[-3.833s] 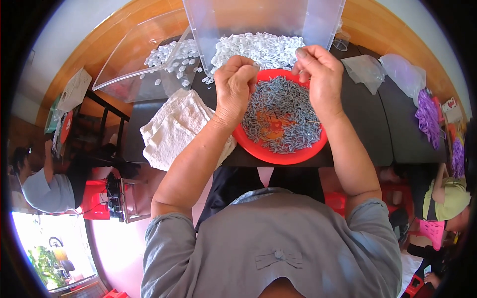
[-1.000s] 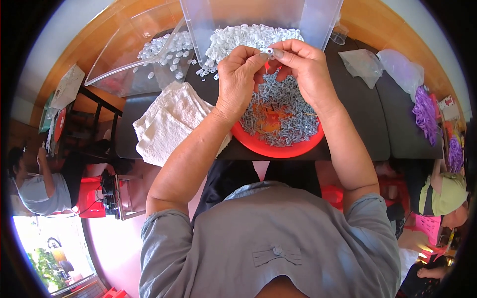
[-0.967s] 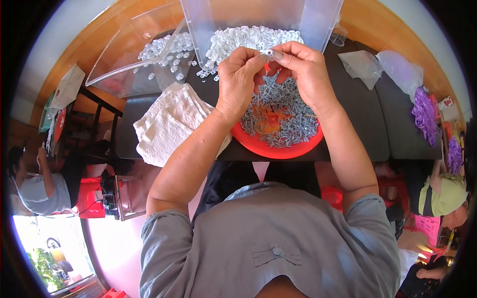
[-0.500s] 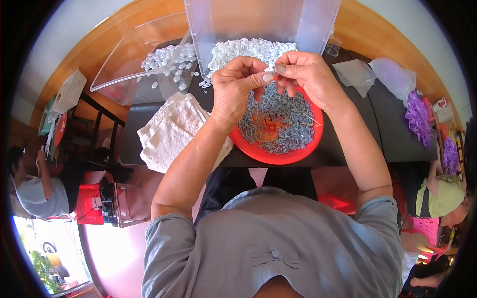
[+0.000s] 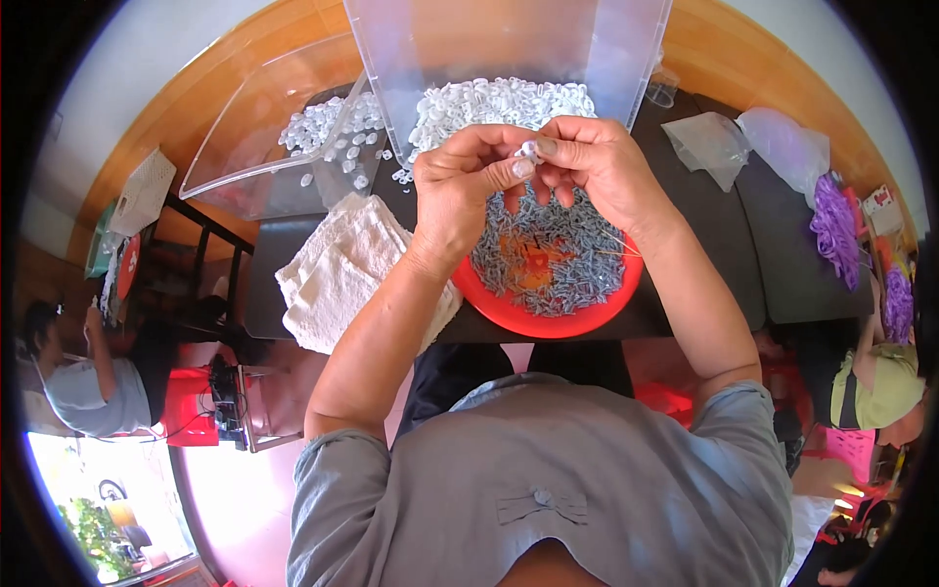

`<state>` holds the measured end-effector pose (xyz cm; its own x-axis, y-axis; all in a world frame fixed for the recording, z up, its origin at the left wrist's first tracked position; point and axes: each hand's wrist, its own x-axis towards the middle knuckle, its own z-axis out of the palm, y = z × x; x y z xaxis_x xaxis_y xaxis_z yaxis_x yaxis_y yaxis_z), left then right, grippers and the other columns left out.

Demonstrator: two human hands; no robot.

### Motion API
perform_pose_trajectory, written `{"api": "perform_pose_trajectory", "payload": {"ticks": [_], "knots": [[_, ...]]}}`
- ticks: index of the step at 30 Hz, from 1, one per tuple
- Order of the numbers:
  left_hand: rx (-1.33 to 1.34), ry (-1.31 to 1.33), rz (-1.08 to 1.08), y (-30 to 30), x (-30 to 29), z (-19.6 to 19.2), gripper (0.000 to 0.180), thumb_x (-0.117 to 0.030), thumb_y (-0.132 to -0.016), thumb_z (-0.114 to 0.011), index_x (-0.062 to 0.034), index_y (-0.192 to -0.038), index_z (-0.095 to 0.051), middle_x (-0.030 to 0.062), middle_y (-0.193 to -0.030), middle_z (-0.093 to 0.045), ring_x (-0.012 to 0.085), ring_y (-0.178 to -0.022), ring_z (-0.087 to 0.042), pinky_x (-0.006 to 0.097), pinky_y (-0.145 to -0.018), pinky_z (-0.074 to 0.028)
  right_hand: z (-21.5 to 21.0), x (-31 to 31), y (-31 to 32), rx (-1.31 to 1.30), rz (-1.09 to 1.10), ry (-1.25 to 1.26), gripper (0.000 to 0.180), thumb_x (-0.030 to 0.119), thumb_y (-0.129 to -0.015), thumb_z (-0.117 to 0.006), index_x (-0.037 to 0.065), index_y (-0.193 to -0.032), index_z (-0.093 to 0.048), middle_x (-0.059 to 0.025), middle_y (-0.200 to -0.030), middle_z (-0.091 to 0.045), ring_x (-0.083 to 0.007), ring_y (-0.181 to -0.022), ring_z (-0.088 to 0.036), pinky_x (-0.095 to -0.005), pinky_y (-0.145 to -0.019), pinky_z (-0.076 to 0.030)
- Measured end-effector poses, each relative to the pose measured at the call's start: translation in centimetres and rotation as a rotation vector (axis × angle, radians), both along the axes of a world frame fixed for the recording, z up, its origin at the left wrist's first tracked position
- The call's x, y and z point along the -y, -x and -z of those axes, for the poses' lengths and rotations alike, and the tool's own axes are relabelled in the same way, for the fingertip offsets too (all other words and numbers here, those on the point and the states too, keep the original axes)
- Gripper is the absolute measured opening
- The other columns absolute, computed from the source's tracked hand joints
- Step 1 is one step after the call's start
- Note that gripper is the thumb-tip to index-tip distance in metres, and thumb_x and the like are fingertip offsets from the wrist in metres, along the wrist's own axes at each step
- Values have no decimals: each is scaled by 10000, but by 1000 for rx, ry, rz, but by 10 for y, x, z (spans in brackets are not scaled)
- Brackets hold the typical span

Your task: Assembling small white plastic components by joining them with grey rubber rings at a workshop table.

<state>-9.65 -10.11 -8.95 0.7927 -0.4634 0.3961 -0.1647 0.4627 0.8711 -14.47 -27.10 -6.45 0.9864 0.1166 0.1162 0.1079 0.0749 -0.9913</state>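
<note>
Over the far edge of a red basin (image 5: 548, 326), my two hands meet around a small white plastic piece (image 5: 529, 151). My left hand (image 5: 468, 176) pinches it between thumb and fingers. From the other side, the thumb and fingertips of my right hand (image 5: 587, 161) close on the same piece. Many small grey screw-like pieces (image 5: 562, 284) cover most of the basin's inside. Just beyond my hands lies a heap of white plastic pieces (image 5: 499, 106) in a clear plastic bin (image 5: 509, 39). My fingers hide the details of the held piece.
A folded cream towel (image 5: 342, 274) lies left of the basin. Behind it, a clear lid-like sheet (image 5: 254, 127) leans by more white pieces (image 5: 333, 125). Clear plastic bags (image 5: 782, 142) and purple strands (image 5: 834, 235) lie at the right. Other people sit at far left (image 5: 93, 391) and far right (image 5: 871, 386).
Both hands have come slightly nearer to me, still pinched together. The white piece now shows more clearly between the fingertips. The whole view has shifted a little.
</note>
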Motion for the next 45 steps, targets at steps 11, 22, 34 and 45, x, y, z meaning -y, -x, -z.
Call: {"api": "perform_pose_trajectory", "payload": {"ticks": [11,22,34,45], "knots": [[-70,-9,-2,2,2,2,157,69,-835,-652,52,-991,-645,88,-784,-660,112,-610,-590,215,-498,-459,15,-2,3,40,83,-60,238,242,-929,-609,18,-850,-625,-16,-685,-563,-107,-594,-569,-200,-498,-407],[-10,-74,-41,6,4,1,238,46,-791,-716,24,-1020,-654,63,-826,-663,101,-658,-604,204,-534,-465,8,1,7,89,97,10,224,227,-925,-619,7,-887,-638,-12,-723,-587,-82,-606,-563,-194,-504,-405],[57,8,91,7,-1,0,282,111,-748,-715,52,-1012,-635,79,-818,-635,190,-716,-663,304,-676,-576,5,2,12,33,8,-17,242,221,-922,-624,-11,-851,-622,-33,-690,-596,-98,-551,-564,-199,-489,-405],[159,22,17,18,-3,2,192,118,-775,-690,49,-917,-581,108,-822,-646,199,-678,-679,289,-613,-576,1,-6,20,-50,-46,-162,197,176,-916,-632,2,-828,-608,-30,-658,-583,-94,-506,-554,-177,-422,-346]]}}
